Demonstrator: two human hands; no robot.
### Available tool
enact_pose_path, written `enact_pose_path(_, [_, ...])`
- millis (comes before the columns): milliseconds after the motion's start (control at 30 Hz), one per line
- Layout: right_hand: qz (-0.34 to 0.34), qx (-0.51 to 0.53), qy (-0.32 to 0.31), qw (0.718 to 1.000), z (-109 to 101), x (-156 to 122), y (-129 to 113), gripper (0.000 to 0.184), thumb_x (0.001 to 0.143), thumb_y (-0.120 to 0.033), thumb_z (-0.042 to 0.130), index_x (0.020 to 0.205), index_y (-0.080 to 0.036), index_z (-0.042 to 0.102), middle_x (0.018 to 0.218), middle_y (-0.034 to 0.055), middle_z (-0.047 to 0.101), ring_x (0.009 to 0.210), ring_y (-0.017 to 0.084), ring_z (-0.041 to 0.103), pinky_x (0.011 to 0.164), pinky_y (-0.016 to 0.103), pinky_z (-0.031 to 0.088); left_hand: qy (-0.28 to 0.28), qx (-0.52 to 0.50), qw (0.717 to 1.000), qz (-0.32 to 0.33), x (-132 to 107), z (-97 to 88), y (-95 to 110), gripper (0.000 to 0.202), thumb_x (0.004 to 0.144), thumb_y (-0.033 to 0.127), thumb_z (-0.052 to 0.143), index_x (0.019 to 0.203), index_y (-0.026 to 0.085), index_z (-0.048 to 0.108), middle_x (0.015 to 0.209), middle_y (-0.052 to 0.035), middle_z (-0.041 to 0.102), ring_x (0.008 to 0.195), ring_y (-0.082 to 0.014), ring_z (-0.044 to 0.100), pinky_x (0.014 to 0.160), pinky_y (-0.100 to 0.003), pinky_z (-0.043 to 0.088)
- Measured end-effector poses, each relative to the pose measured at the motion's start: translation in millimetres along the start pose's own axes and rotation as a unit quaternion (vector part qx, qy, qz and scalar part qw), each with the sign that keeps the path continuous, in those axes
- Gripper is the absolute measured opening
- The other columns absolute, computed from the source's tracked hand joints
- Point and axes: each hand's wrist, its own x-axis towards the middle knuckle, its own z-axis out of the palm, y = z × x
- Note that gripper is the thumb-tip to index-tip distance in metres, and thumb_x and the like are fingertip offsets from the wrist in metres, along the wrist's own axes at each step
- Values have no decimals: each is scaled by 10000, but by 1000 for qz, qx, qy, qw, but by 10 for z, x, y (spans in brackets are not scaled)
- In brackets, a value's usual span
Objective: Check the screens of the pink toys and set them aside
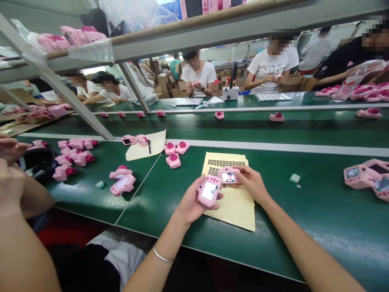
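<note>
Inspection at the bench finds the left hand [194, 205] cupped under a pink toy camera [209, 191], its screen up and lit pale, and the right hand [252, 183] closed on the end of a second pink toy camera [228, 176], its screen up and showing a picture. The hands are apart, each holding its own unit, and the two units lie almost touching. Both are above a yellow paper sheet [234, 213] at 12 o'clock on the green workbench [319, 231], with a sheet of black printed marks [223, 165] on top of it. Status as laid out: two units are in hand. Three more stand lens up at 11 o'clock, and a loose group of pink cameras [75, 153] lies at 10 o'clock. Two lie screen up at 10 o'clock nearer the hands, and a cluster [361, 176] at 3 o'clock is cut off by the frame edge. Spaced units [276, 117] ride the conveyor belt [243, 132] beyond. Which units are finished cannot be established; the screens appear bare, though glare and the fingers may hide fine detail. A co-worker's forearm [21, 194] intrudes at 9 o'clock.
</note>
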Motion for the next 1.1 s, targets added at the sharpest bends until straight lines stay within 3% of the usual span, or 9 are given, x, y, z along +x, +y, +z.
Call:
enact_pose_path(167, [0,6,4,1000,-9,8,9,502,740,-542,718,1070,-170,659,998,97,673,836,204,654,623,331,617,65,121,988,67,20,42,-68,383,776,461,660,981,155,558,763,-33,594,579,-135,606,343,-179,419])
enact_pose_path(267, [-5,4,8,1000,-6,15,9,492,745,-535,717,1062,-163,662,982,97,668,832,199,648,621,326,617,86,197,971,102,48,41,-78,372,764,481,652,908,155,544,724,-24,585,511,-125,574,296,-176,375])
enact_pose_path(400, [-4,8,9,1000,-4,11,-9,518,742,-545,716,1075,-154,652,990,99,659,836,200,649,637,338,625,123,261,950,117,156,-11,3,372,722,456,683,861,141,544,681,-20,594,486,-130,584,327,-203,431])
enact_pose_path(700, [8,17,10,1000,-8,6,-43,534,733,-562,720,1070,-155,647,977,95,670,819,200,663,629,328,633,26,294,954,51,574,-194,386,351,711,388,680,881,104,565,683,-69,620,481,-155,594,315,-208,416])
enact_pose_path(1100, [29,26,28,999,-3,-11,-53,510,725,-511,752,1075,-153,656,967,94,684,809,197,677,624,326,640,-39,301,953,-5,598,-354,380,364,712,403,687,863,92,571,677,-74,615,473,-147,577,312,-209,422])
